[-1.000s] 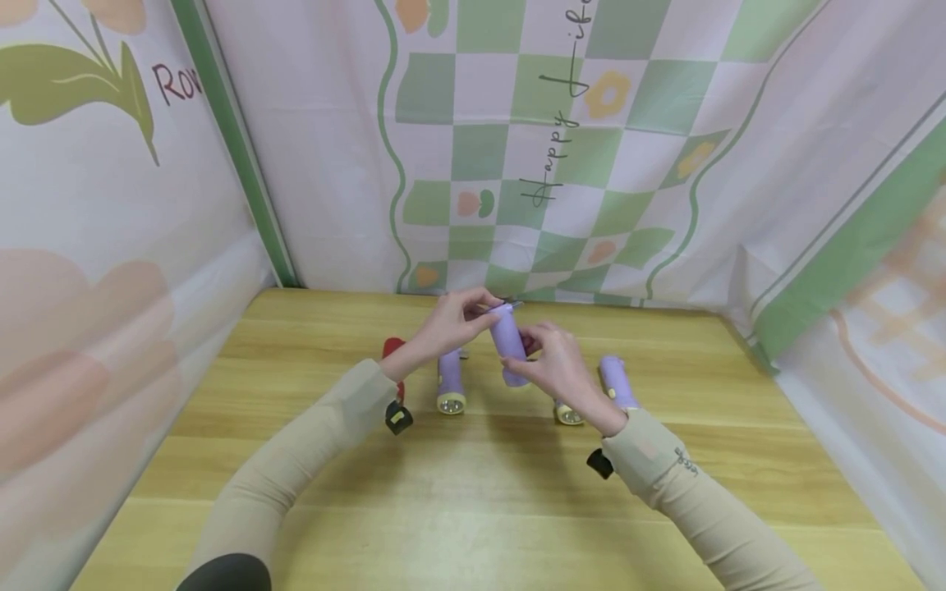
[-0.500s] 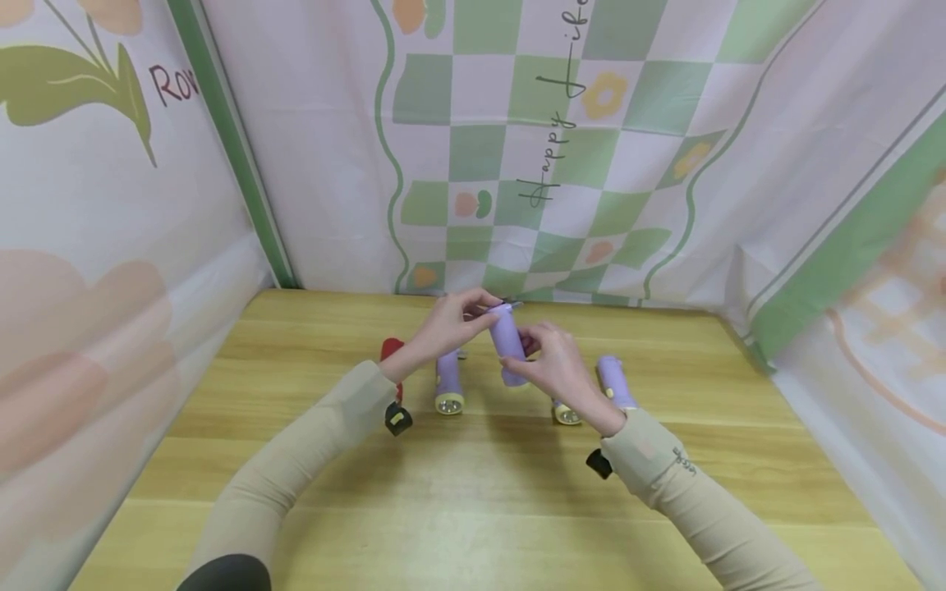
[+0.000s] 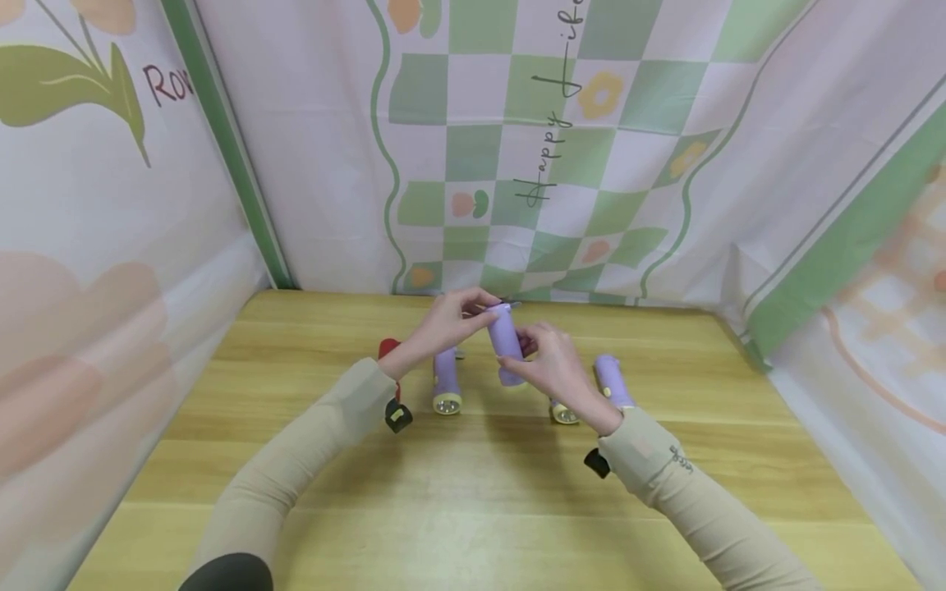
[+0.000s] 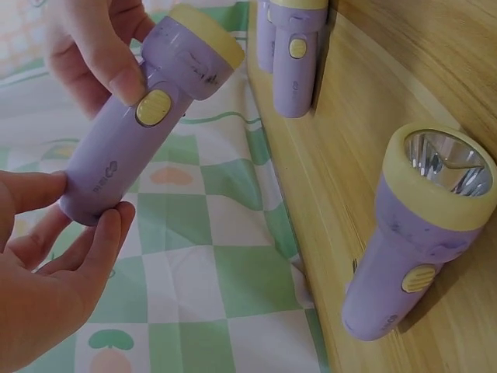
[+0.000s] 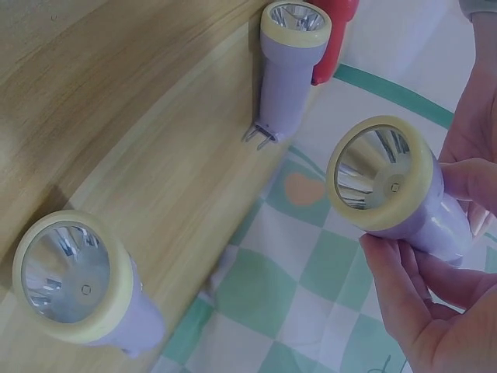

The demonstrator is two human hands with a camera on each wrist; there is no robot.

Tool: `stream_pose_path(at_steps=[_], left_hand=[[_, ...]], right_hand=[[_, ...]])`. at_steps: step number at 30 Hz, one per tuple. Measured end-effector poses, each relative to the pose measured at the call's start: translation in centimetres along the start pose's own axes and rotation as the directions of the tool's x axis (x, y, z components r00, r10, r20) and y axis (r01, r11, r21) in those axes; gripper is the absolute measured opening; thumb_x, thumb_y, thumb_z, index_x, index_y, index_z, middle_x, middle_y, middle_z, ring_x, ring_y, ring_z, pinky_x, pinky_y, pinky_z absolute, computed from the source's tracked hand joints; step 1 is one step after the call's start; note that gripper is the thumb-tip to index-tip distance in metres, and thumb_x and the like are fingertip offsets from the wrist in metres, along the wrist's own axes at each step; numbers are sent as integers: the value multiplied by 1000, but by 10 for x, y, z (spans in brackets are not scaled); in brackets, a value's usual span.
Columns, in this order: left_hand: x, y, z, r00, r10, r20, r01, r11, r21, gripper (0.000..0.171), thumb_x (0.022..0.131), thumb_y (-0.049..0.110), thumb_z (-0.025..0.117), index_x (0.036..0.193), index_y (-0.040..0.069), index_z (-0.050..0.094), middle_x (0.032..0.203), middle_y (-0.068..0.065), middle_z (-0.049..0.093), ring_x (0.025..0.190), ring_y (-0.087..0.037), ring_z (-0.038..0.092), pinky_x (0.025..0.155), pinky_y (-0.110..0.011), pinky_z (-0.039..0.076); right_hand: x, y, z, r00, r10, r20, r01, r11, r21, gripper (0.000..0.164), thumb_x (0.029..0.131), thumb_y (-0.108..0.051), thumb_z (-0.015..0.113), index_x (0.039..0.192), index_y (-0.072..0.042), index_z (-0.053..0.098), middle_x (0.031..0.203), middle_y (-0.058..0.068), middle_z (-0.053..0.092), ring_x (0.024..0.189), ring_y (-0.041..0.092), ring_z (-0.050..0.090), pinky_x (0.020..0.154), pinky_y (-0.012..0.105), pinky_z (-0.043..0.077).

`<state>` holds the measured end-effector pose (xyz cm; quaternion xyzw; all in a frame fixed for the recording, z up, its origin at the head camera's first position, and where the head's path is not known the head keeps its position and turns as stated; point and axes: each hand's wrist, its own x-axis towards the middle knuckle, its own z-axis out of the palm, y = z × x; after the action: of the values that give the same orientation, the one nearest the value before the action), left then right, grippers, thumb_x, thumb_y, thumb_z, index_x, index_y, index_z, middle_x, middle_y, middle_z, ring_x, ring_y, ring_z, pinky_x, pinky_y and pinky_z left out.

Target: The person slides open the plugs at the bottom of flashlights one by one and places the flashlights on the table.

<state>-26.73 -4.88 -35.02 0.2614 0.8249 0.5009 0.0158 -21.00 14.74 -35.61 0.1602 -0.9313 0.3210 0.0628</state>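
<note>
A printed cloth hangs at the back and along both sides, presumably to screen off the work area. The wooden surface runs up to it. Two beige sleeves reach in from the near side, bringing both hands together over the far part of the surface.

The left hand has its fingers clamped on the tail of the held torch; the right hand has its fingers clamped on it nearer the head. The torch is in the air, tilted tail up, head low. Gripping both ends probably keeps it from turning or slipping.

The other torches lie on the surface, heads toward the person: the left torch near the left wrist, the middle torch partly behind the right wrist, the right torch just beside that. Lying to either side, they likely leave the hands room between.

A red thing lies partly hidden behind the left wrist; I cannot tell what it is. A black block shows by that cuff, perhaps the worn camera.

The held torch's lens is uncovered, its switch just beside a right fingertip. Prongs jut from the left torch's tail.
</note>
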Motion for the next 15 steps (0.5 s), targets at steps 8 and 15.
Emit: stream_pose_path(at_steps=[8,15], left_hand=[[1,0,-2,1000,-6,23,6,1000,1,28,97,19,63,122,7,66,127,-11,68,109,-28,69,98,-39,56],[4,-4,-3,999,5,32,-6,1000,20,28,98,20,62,123,7,66,127,-11,69,108,-27,69,97,-38,56]], right_hand=[[0,0,1,1000,5,5,-5,1000,1,42,84,-21,78,116,3,67,108,20,67,93,29,70,77,40,61],[0,-1,1,1000,17,19,-17,1000,-6,42,85,-23,77,117,2,67,107,19,66,92,28,70,76,39,61]])
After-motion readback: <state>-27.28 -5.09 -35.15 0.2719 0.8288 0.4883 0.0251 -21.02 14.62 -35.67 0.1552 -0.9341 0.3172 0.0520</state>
